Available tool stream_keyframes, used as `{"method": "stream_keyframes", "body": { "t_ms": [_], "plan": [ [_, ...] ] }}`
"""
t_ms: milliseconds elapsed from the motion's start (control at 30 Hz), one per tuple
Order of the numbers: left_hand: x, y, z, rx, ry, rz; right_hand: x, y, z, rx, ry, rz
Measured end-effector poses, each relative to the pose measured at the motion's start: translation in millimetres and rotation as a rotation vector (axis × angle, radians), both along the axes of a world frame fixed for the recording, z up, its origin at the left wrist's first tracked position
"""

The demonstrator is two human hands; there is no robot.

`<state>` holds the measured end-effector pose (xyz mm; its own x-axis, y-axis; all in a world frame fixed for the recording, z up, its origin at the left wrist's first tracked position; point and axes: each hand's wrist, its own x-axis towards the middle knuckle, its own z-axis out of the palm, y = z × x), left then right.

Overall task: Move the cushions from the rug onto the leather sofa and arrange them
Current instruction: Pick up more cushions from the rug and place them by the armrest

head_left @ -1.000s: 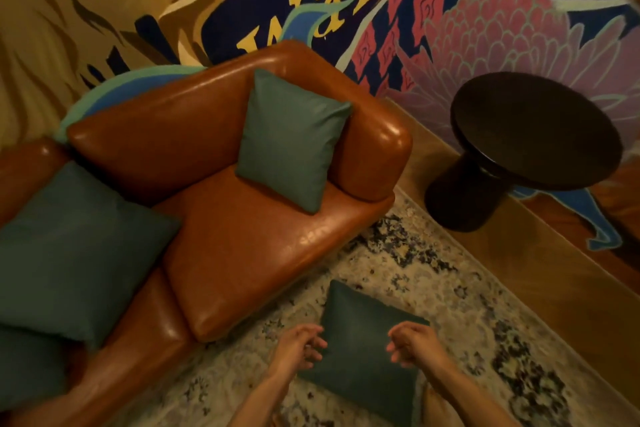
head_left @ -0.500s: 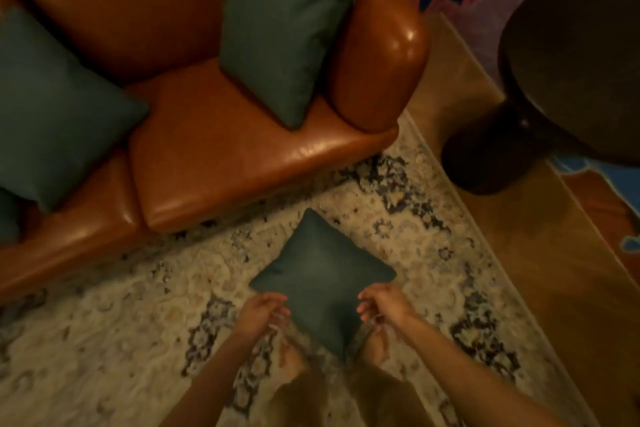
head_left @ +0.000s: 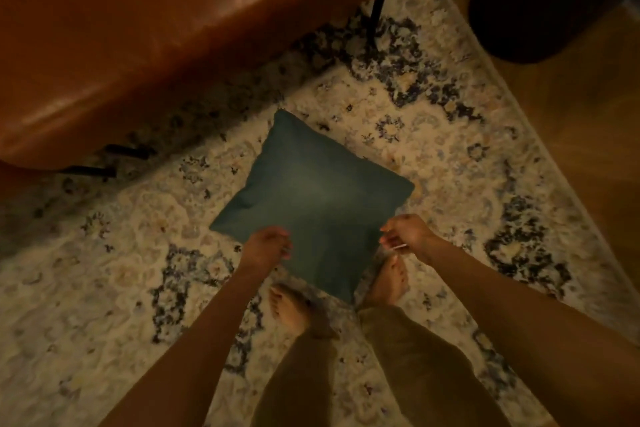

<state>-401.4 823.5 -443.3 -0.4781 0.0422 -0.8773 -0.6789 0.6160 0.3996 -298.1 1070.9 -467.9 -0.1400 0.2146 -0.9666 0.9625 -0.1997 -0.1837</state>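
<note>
Now the pale patterned rug (head_left: 450, 149) fills most of my view and lies under everything. The brown leather sofa (head_left: 156, 28) takes the upper left, with its front edge above the rug. A dark round table base (head_left: 540, 0) stands at the upper right on the wooden floor (head_left: 571, 149). The green cushion (head_left: 311, 191) lies flat on the rug, one corner toward my bare feet (head_left: 294, 308), apart from the sofa. My left hand (head_left: 266, 248) is over its near left edge, fingers bent down. My right hand (head_left: 408, 236) is at its near right edge, fingers curled. I cannot tell if either hand grips the fabric.
</note>
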Motion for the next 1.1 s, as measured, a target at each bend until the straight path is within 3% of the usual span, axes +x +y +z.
{"method": "stream_keyframes", "body": {
  "t_ms": [267, 433, 667, 867, 1033, 1100],
  "plan": [
    [-59.2, -4.6, -105.9, -0.142, 0.163, -0.226, 17.6, 10.0, -108.5, 0.127, 0.031, -0.363],
    [-112.4, -11.8, -165.5, -0.358, 0.422, -0.284, 27.6, 7.1, -162.4, 0.003, 0.126, -0.497],
    [-130.0, -18.7, -222.8, -0.310, 0.222, -0.173, 41.1, 1.0, -193.2, -0.256, 0.149, -0.584],
    [-114.6, -26.0, -185.8, -0.210, 0.098, -0.037, 46.1, 9.9, -159.4, -0.137, 0.176, -0.581],
    [-67.7, -58.2, -140.6, -0.169, 0.053, 0.146, 34.1, 20.6, -82.5, -0.075, 0.253, -0.550],
    [-55.6, -56.8, -93.7, -0.156, 0.036, 0.170, 28.5, 27.7, -49.9, -0.056, 0.291, -0.508]
  ]
}}
